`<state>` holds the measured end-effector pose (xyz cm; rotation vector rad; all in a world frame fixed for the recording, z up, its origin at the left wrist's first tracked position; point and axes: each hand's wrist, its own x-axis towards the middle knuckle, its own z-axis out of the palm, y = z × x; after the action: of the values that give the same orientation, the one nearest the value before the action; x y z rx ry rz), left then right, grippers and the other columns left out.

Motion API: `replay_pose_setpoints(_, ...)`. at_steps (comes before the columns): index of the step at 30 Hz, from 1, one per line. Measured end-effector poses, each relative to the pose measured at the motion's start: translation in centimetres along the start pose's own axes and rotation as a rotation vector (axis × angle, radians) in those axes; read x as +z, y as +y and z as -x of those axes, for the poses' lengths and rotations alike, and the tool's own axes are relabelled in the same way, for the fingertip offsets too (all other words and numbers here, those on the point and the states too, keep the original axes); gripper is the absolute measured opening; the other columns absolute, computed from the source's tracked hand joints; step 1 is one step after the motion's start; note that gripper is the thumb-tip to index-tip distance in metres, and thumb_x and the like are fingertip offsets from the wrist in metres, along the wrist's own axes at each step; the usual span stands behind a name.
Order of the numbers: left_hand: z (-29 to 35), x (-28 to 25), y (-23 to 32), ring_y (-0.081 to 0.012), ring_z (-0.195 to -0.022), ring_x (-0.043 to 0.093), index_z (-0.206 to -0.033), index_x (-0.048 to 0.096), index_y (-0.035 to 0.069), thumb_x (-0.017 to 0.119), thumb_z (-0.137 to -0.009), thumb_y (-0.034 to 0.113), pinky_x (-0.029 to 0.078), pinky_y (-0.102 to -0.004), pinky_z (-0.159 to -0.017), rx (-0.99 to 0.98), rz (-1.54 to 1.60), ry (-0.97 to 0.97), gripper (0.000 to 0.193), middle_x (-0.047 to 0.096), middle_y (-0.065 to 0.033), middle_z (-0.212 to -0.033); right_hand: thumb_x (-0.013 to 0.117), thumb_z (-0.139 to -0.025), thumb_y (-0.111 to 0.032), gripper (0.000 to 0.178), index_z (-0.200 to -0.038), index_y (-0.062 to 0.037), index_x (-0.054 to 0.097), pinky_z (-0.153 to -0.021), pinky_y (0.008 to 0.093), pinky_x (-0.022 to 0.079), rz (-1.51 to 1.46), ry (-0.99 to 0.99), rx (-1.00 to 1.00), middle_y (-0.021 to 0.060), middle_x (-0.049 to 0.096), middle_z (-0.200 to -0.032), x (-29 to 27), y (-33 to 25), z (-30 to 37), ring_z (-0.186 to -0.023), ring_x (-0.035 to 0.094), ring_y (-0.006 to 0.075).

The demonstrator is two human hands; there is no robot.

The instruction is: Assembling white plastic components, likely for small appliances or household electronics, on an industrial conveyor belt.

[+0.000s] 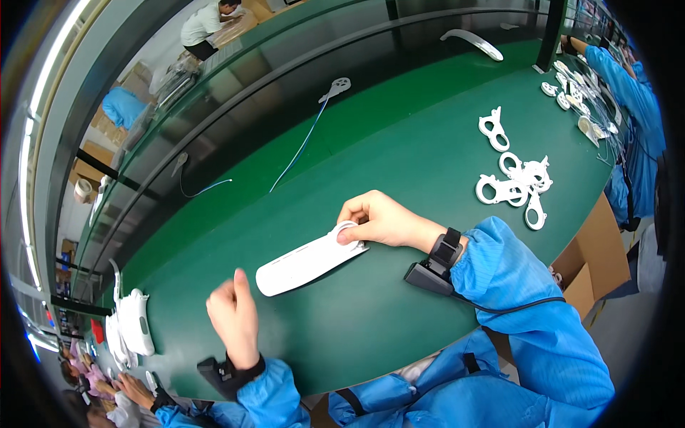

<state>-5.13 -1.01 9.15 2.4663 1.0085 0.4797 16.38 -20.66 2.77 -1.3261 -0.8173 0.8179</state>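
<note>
A long white plastic housing [300, 267] lies at a slant on the green table in front of me. At its right end my right hand [374, 221] is closed, pinching a white ring-shaped part [345, 227] between thumb and fingers. The ring sits against that end of the housing; the fingers partly hide it. To the left of the housing and apart from it, my left hand [234, 317] is raised over the table. Its thumb points up, away from loosely curled, slightly blurred fingers, and nothing shows in it.
Several white ring-shaped clips [524, 182] lie on the right. White housings [134, 324] stand at the left end. Cabled parts [335, 89] and a curved white strip [474, 43] lie along the far side. Co-workers [631, 121] are nearby; a cardboard box [596, 250] is at the right edge.
</note>
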Motion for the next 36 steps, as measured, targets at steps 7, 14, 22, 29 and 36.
replay_pose_setpoints(7, 2.4, 2.8, 0.5, -0.0188, -0.050, 0.062, -0.092, 0.061, -0.008, 0.042, -0.100, 0.042, 0.049, -0.0287, -0.047, -0.376, 0.658, -0.610, 0.053, 0.066, -0.0149, -0.069, 0.073, -0.084, -0.011, 0.018, -0.088, 0.0022, 0.062, -0.070, 0.0224, 0.051, 0.125, -0.247, 0.064, 0.0047, 0.069, -0.077, 3.5, -0.8, 1.5, -0.075, 0.063, 0.0065)
replay_pose_setpoints(14, -1.1, 4.3, -1.6, -0.0328, -0.094, 0.067, -0.118, 0.047, -0.009, 0.039, -0.099, 0.025, 0.058, -0.0405, -0.072, -0.403, 1.172, -0.489, 0.040, 0.063, -0.0247, -0.108, 0.073, -0.081, -0.016, 0.021, -0.088, 0.0015, 0.062, -0.060, 0.0265, 0.047, 0.211, 0.093, -0.055, 0.0095, 0.070, -0.074, 5.6, -1.7, 2.2, -0.065, 0.063, 0.0107)
replay_pose_setpoints(22, -5.5, 0.3, 0.1, -0.0157, -0.095, 0.062, -0.134, 0.045, -0.002, 0.045, -0.096, 0.008, 0.050, -0.0283, -0.084, 0.060, 0.808, -0.495, 0.040, 0.064, -0.0085, -0.110, 0.066, -0.089, -0.007, 0.016, -0.097, 0.0032, 0.057, -0.064, 0.0261, 0.055, -0.278, 0.261, -0.086, 0.0120, 0.069, -0.090, 0.8, -0.3, -0.1, -0.076, 0.065, 0.0118)
replay_pose_setpoints(29, -6.0, 0.6, 1.7, -0.0093, -0.081, 0.056, -0.116, 0.063, -0.004, 0.056, -0.094, 0.012, 0.047, -0.0259, -0.074, 0.205, 0.307, -0.760, 0.028, 0.067, -0.0042, -0.092, 0.068, -0.090, -0.016, 0.018, -0.098, -0.0030, 0.059, -0.066, 0.0241, 0.051, -0.295, 0.230, -0.097, 0.0042, 0.068, -0.085, -2.6, -0.1, -0.3, -0.075, 0.063, 0.0085)
replay_pose_setpoints(36, -3.7, 2.5, 0.7, -0.0328, -0.079, 0.059, -0.103, 0.067, 0.001, 0.062, -0.083, 0.004, 0.048, -0.0363, -0.075, 0.547, 0.055, -0.312, 0.021, 0.060, -0.0132, -0.084, 0.072, -0.085, -0.011, 0.017, -0.090, 0.0004, 0.062, -0.070, 0.0239, 0.049, -0.006, -0.042, -0.032, 0.0059, 0.069, -0.085, 1.5, -0.4, 0.0, -0.077, 0.061, 0.0086)
